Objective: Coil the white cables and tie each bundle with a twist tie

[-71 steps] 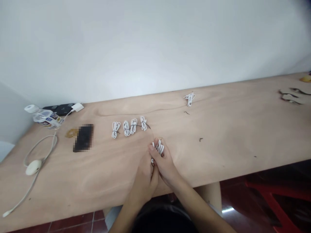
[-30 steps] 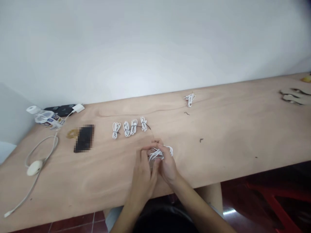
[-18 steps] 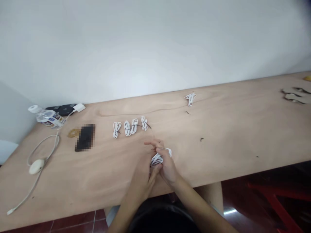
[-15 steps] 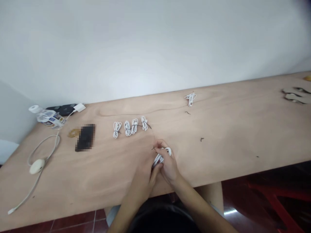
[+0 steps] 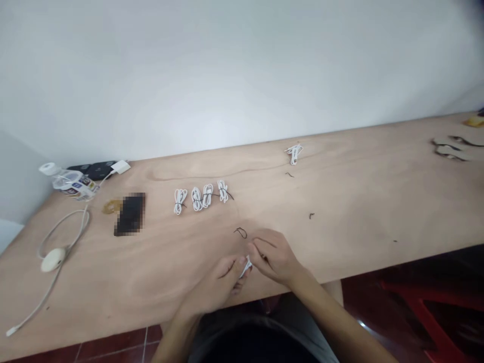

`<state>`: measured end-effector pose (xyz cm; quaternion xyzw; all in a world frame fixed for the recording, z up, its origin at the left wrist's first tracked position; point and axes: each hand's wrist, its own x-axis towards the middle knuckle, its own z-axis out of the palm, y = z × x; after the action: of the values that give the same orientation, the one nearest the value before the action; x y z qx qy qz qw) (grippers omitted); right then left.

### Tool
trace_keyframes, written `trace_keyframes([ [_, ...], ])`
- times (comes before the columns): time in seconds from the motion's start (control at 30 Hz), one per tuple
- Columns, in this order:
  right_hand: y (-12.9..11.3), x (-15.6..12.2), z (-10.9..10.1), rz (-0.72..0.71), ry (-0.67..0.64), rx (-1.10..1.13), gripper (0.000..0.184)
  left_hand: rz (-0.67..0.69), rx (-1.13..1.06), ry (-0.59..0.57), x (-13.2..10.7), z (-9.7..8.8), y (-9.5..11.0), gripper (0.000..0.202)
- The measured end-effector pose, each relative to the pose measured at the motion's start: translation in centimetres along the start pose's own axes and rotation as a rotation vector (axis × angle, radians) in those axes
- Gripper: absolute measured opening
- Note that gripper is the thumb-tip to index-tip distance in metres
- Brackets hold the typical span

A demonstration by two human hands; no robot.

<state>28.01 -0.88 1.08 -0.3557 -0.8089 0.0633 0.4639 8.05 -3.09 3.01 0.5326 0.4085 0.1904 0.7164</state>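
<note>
Near the front edge of the table, my left hand (image 5: 223, 277) is closed around a bundled white cable (image 5: 246, 266), and most of the bundle is hidden by the fingers. My right hand (image 5: 276, 254) sits just to the right with thumb and fingers pinched together close to the cable's upper end. What it pinches, if anything, is hidden. A thin black tie (image 5: 241, 232), bent into a loop, shows just beyond the right fingertips; whether it touches them I cannot tell.
Several tied white cable bundles (image 5: 196, 199) lie in a row beyond my hands. Another white cable (image 5: 294, 154) lies near the wall, with black tie pieces (image 5: 311, 216) nearby. At left are a blurred dark object (image 5: 130, 214), a bottle (image 5: 71, 184) and a long white cord (image 5: 49, 297).
The hands have moved apart slightly. The white cable has gone from between both hands into the left, now mostly covered. My right hand has turned and pinched; the black tie shows more fully.
</note>
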Motion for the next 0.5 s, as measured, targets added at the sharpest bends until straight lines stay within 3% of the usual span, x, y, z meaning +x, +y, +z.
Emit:
trace_keyframes([
  [0.2,0.2,1.6,-0.8,-0.126,-0.018,-0.119,0.037,0.299,0.476,0.151,-0.4,0.0,2.2,0.030],
  [0.5,0.4,0.9,0.3,0.012,-0.049,-0.070,0.043,0.392,0.563,0.265,-0.1,0.4,0.4,0.037],
])
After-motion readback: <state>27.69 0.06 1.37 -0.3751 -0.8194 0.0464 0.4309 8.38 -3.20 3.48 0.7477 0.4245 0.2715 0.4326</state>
